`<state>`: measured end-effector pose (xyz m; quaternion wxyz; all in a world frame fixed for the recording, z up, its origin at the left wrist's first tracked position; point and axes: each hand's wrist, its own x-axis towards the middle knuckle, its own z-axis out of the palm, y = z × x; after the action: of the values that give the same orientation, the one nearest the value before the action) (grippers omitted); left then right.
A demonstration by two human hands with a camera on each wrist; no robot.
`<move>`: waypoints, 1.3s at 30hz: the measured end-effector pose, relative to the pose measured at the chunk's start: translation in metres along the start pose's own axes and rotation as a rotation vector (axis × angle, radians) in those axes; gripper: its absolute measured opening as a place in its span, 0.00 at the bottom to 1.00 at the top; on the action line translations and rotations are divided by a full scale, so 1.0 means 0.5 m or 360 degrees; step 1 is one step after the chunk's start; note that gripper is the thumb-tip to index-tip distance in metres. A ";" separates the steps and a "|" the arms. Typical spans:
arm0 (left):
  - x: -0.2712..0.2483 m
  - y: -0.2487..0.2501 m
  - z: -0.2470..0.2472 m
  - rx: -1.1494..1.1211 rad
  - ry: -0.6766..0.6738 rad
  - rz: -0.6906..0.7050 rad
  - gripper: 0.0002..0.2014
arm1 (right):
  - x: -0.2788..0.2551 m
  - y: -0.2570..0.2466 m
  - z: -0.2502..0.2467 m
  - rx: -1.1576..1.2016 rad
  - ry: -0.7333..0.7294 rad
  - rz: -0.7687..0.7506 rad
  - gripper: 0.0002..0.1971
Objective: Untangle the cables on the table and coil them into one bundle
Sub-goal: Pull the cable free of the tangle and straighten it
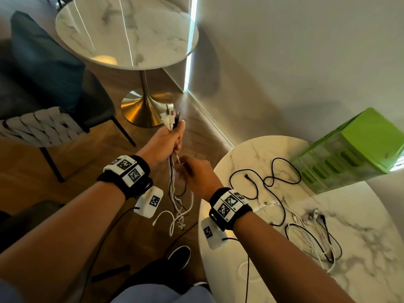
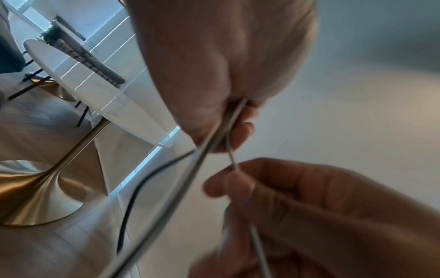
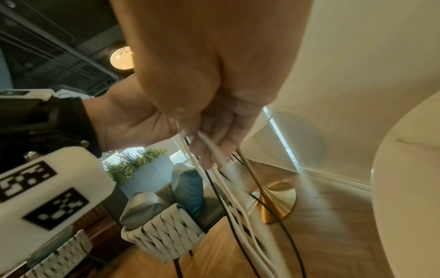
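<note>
Left hand (image 1: 162,139): I'm seeing it gripping the gathered cables (image 1: 175,182), plug ends up.
Right hand (image 1: 196,173): pinching one white strand (image 2: 232,159) below.
Table (image 1: 251,154): carrying loose cables (image 1: 306,232).

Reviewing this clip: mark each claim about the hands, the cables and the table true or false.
1. The left hand grips a bunch of cables with their plugs sticking up above the fist. True.
2. The right hand rests flat on the marble table. False: it pinches a white cable just below the left hand.
3. Every cable is already in hand. False: loose black and white cables lie on the table.
4. A green box stands at the table's far edge. True.
</note>
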<state>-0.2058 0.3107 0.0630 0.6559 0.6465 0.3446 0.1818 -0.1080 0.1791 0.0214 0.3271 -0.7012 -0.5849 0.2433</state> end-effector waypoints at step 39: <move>0.037 0.072 0.129 -0.0141 -0.0581 0.0435 0.30 | -0.016 -0.028 -0.133 0.0995 0.0087 0.0630 0.19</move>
<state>-0.1412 0.2800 0.0894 0.7043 0.6800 0.1213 0.1638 -0.0709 0.1612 0.0759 0.4876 -0.6732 -0.3264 0.4501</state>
